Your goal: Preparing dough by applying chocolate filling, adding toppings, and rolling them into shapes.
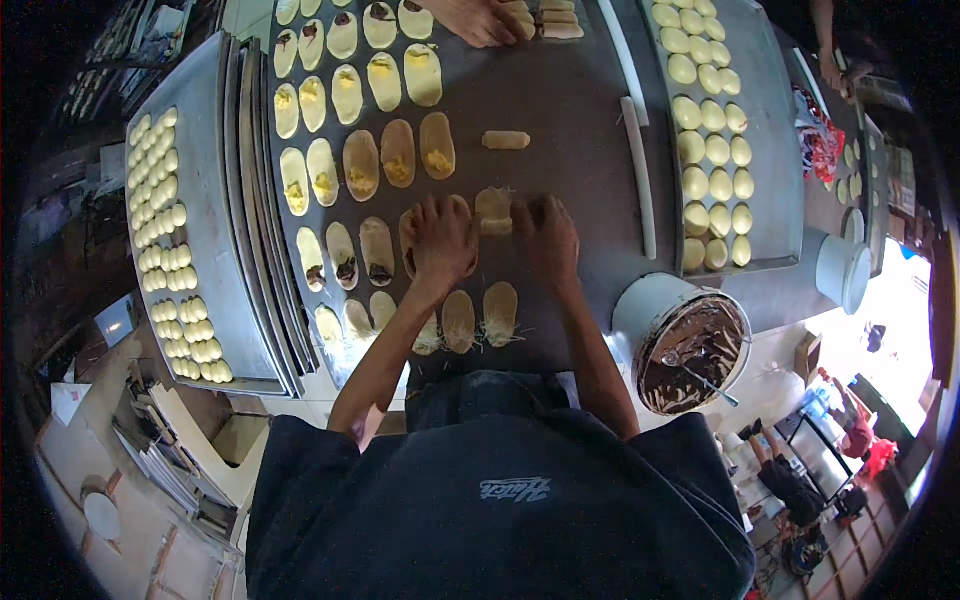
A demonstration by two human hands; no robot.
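A small dough piece (494,205), its near end folded into a roll, lies on the dark table between my hands. My left hand (443,240) rests over neighbouring dough ovals, fingers stretched forward and partly hiding them. Close against the piece's right edge, my right hand (548,238) is curled; whatever its fingertips grip is hidden. Farther forward lies a finished dough roll (506,140). Flattened ovals stand in rows to the left, some with yellow filling (398,155), others with dark filling (378,255). Nearest my body, ovals (500,312) carry pale shreds.
Another person's hand (485,20) works at the far edge beside several dough rolls (560,18). White rods (637,180) lie right of centre. A tray (770,200) of dough balls sits farther right, a stacked one (215,220) left. A bucket (640,300) holds brown paste and a spoon.
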